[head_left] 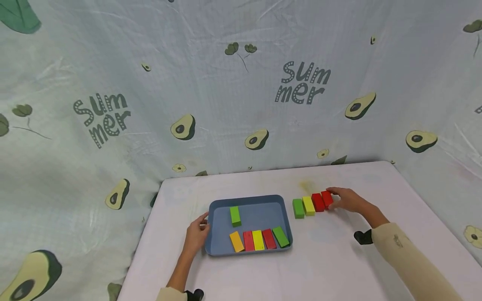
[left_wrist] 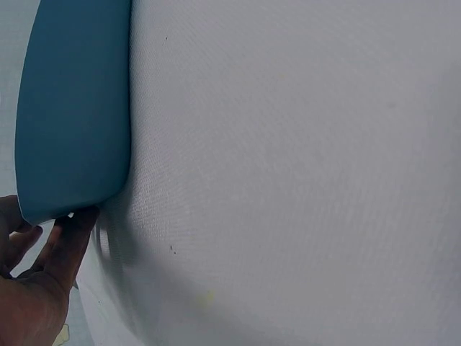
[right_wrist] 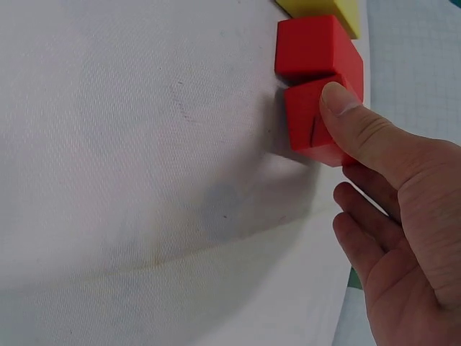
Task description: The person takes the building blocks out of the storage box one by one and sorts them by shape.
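Note:
At the right end of a short row of blocks, my right hand (head_left: pixel 348 200) pinches a red block (right_wrist: pixel 302 119). Its thumb presses one end and the fingers reach round the far side. Against it stands another red block (head_left: pixel 318 202), followed leftward by a yellow block (head_left: pixel 308 206) and a green block (head_left: pixel 298 208). My left hand (head_left: pixel 196 234) rests with fingertips at the left end of a blue-grey tray (head_left: pixel 260 215). In the left wrist view those fingers touch the outside of the tray wall (left_wrist: pixel 75 108).
Inside the tray, a green block (head_left: pixel 235 216) sits alone toward the back left. Along the front wall lie an orange block (head_left: pixel 237 241), two red ones, a yellow block (head_left: pixel 257 240) and a green one at the right corner. A printed cloth (head_left: pixel 211 92) hangs behind the white table (head_left: pixel 320 267).

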{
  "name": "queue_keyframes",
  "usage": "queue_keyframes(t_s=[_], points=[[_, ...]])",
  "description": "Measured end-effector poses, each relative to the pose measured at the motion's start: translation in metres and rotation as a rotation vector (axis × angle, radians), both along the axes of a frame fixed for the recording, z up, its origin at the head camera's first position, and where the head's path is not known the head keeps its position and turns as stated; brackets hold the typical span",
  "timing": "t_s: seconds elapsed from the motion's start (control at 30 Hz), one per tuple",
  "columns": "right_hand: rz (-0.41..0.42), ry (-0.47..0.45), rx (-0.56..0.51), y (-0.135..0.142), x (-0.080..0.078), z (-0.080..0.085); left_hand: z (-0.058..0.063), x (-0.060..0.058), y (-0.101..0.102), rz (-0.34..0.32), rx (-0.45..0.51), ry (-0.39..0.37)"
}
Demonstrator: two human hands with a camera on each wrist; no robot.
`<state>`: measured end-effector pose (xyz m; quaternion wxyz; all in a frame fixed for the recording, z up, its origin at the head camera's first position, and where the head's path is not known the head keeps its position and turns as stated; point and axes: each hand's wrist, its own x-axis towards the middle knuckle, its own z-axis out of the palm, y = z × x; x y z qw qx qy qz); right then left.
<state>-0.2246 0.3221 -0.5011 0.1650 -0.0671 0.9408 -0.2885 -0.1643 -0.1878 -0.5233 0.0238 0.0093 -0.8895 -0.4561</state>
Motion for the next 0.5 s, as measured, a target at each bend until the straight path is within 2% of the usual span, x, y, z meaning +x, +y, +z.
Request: queue_keyframes(t_s=[0.5], points=[[0.018, 0.024, 0.014, 0.0034, 0.0025, -0.0035, -0.0002, 0.0008, 0.0008, 0.018, 0.006, -0.011]])
